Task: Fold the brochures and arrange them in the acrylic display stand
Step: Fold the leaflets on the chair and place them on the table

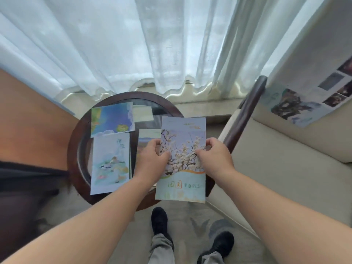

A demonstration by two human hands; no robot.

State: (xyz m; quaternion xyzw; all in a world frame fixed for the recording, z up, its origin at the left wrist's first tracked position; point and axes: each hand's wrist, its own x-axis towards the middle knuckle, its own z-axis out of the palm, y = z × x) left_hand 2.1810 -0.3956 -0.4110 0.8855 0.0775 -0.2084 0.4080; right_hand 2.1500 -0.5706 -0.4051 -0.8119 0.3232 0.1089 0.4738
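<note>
We see the blossom brochure (182,157), a smooth upright rectangle of glossy paper with white flowers on blue and a pale band of lettering at its near end. It is held flat over the near right edge of the table (76,149), and its near end hangs past the rim above the floor. The left hand (152,159) pinches its left edge, thumb on top and fingers curled beneath. The right hand (215,155) pinches the right edge the same way. The table is round, with a dark polished wood rim around a glass top. On the glass to the left lies a bird brochure (110,164), its near corner over the rim. A blue brochure (112,119) lies beyond it, and another sheet (146,138) is half hidden under the left hand. Bare glass shows at the far right. A cream cushioned chair (276,168) with a dark wood arm stands close on the right, with only a narrow strip of carpet between. Sheer white curtains (133,44) hang in soft folds behind.
</note>
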